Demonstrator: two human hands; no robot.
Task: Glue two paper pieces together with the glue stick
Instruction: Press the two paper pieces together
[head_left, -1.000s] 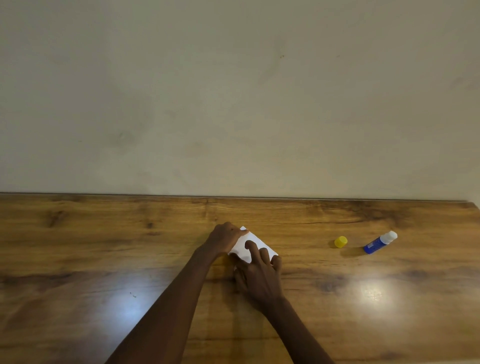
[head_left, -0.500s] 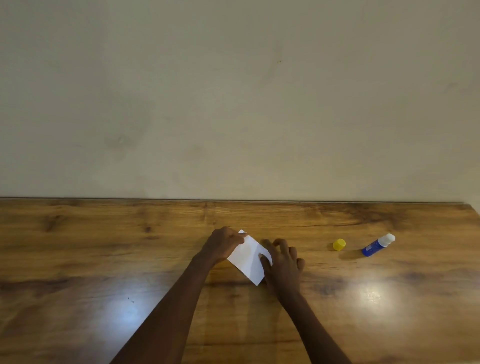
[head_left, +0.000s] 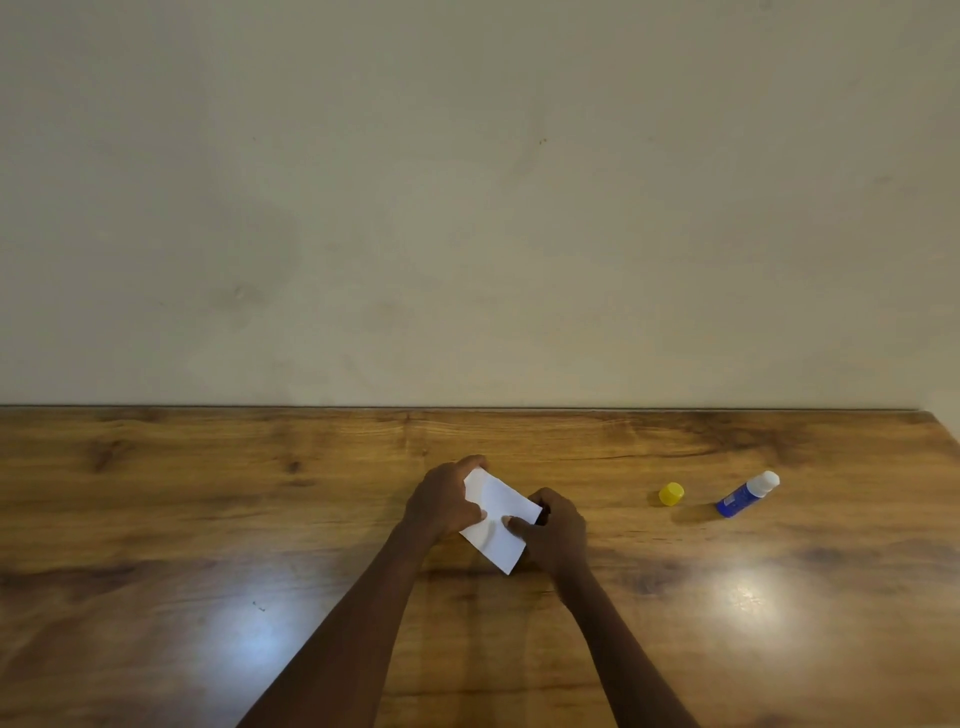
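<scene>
A small white paper sits in the middle of the wooden table, held between both hands. My left hand grips its left edge with thumb on top. My right hand pinches its right side, thumb pressed on the sheet. I cannot tell whether it is one sheet or two stacked. A blue glue stick with a white exposed tip lies on its side at the right. Its yellow cap rests just left of it, off the stick.
A plain beige wall rises right behind the table's far edge. The table's right corner shows at the far right. Bright light reflections lie on the tabletop near each forearm.
My right hand has moved from lying flat on the paper to pinching its right edge. The paper now shows more fully between both hands. Glue stick and cap have not moved.
</scene>
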